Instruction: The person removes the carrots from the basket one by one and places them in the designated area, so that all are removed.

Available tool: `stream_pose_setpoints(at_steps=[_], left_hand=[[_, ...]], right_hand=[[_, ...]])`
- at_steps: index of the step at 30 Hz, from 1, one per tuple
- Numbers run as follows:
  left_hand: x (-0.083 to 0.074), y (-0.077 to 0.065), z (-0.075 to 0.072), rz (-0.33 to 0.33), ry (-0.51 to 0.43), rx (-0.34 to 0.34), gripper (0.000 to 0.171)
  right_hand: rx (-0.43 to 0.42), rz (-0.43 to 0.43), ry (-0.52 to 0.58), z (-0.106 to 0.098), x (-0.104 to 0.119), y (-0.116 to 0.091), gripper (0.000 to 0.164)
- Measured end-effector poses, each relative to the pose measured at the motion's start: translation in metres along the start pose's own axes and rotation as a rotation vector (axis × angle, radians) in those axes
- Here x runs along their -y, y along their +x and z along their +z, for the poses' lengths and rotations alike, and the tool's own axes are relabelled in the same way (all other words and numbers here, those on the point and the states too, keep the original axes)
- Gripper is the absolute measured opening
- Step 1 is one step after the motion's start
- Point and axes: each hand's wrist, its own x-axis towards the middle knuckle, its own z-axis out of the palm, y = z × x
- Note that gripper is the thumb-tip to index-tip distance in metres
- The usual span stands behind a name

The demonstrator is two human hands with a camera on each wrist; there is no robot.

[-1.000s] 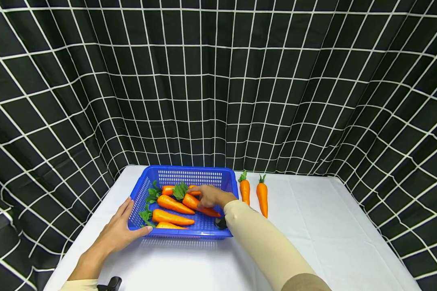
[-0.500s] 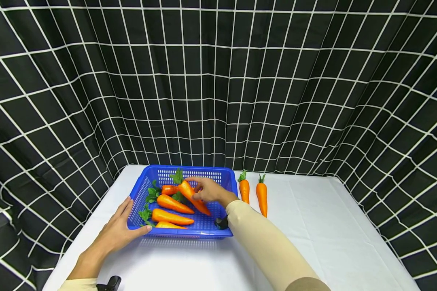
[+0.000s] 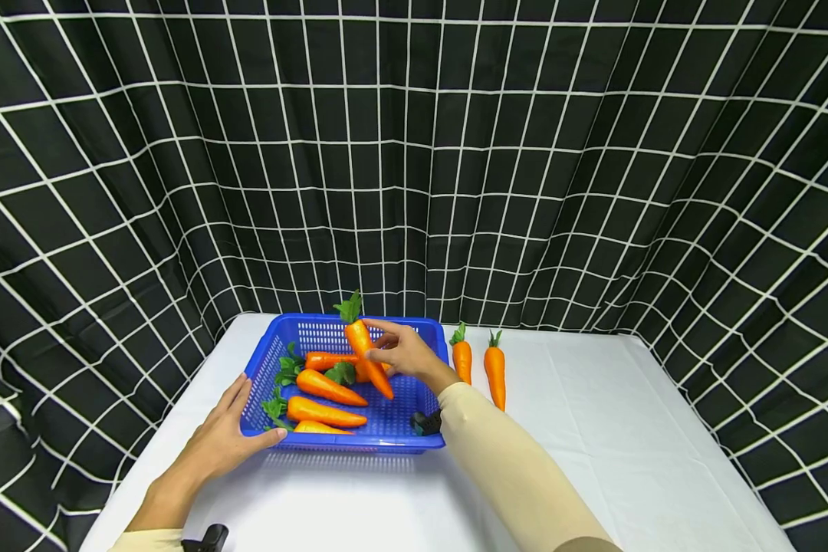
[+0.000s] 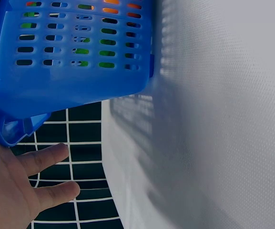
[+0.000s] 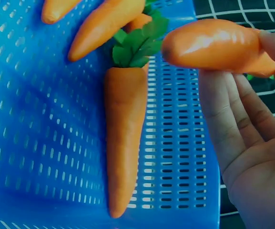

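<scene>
My right hand point(image 3: 407, 351) pinches a carrot point(image 3: 369, 360) between thumb and fingers, raised over the blue basket point(image 3: 345, 441). The carrot's leafy end points up and away, its tip down toward the basket; the right wrist view shows the held carrot point(image 5: 208, 46) tip-first. Below it in the basket, another carrot point(image 5: 124, 138) lies on the floor, leaves toward the other carrots. Several carrots point(image 3: 327, 412) rest on the basket's left side, leaves mostly to the left. My left hand point(image 3: 224, 441) rests at the basket's near left corner, fingers along the side and thumb on the front rim.
Two carrots, one nearer the basket point(image 3: 462, 362) and one farther right point(image 3: 495, 376), lie side by side on the white table point(image 3: 593, 429). A black curtain with a white grid point(image 3: 414, 153) surrounds the table's back and sides.
My right hand has lifted the carrot from the basket, raising it and turning it steeper, leaves upward. The carrot beneath now shows more. My left hand has stayed at the corner.
</scene>
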Motion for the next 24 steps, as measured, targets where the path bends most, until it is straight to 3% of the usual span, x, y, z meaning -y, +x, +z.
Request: stream_pose_setpoints(at_steps=[14, 19, 24], left_hand=[[0.0, -0.001, -0.001, 0.004, -0.004, 0.001, 0.114], [-0.001, -0.001, -0.001, -0.001, -0.004, 0.004, 0.113], [-0.001, -0.001, -0.001, 0.001, -0.01, 0.007, 0.113]], right_hand=[[-0.087, -0.115, 0.093, -0.011, 0.017, -0.011, 0.058], [-0.068, -0.18, 0.157, -0.017, 0.039, -0.023, 0.06], [-0.084, -0.25, 0.144, -0.021, 0.064, -0.041, 0.06]])
